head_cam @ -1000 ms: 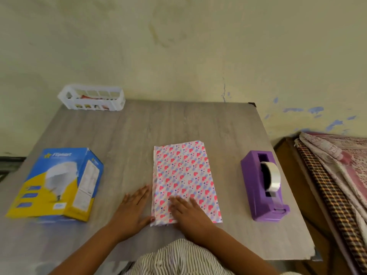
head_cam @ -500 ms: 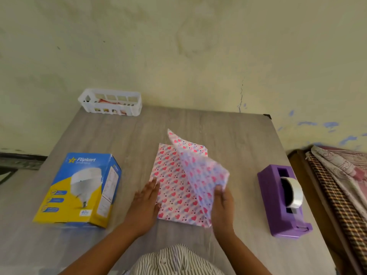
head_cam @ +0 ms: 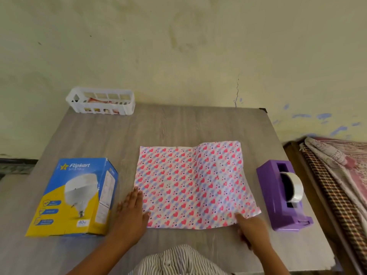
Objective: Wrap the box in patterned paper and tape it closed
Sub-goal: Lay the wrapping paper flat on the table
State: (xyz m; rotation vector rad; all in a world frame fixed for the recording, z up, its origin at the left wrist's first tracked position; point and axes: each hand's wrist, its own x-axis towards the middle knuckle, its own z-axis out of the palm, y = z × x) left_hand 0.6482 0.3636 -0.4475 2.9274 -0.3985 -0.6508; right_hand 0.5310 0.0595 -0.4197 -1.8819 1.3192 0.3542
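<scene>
1. The Flipkart bulb box (head_cam: 73, 197) lies left of the left hand, off the paper; dragging it across could scuff the sheet.
2. The left hand (head_cam: 130, 212) lies flat and open on the heart-patterned paper (head_cam: 190, 185); easing off could let it slide.
3. The right hand (head_cam: 249, 228) seems to pinch the near corner, which may crease.
4. The purple tape dispenser (head_cam: 283, 195), right of that hand, could snag the lifted edge.

Home bedroom, prob.: stained, cracked plaster wall (head_cam: 178, 46) w/ blue paint flecks, bed w/ folded patterned bedding (head_cam: 337, 165) just off the wood-grain desk's (head_cam: 178, 126) right edge.
</scene>
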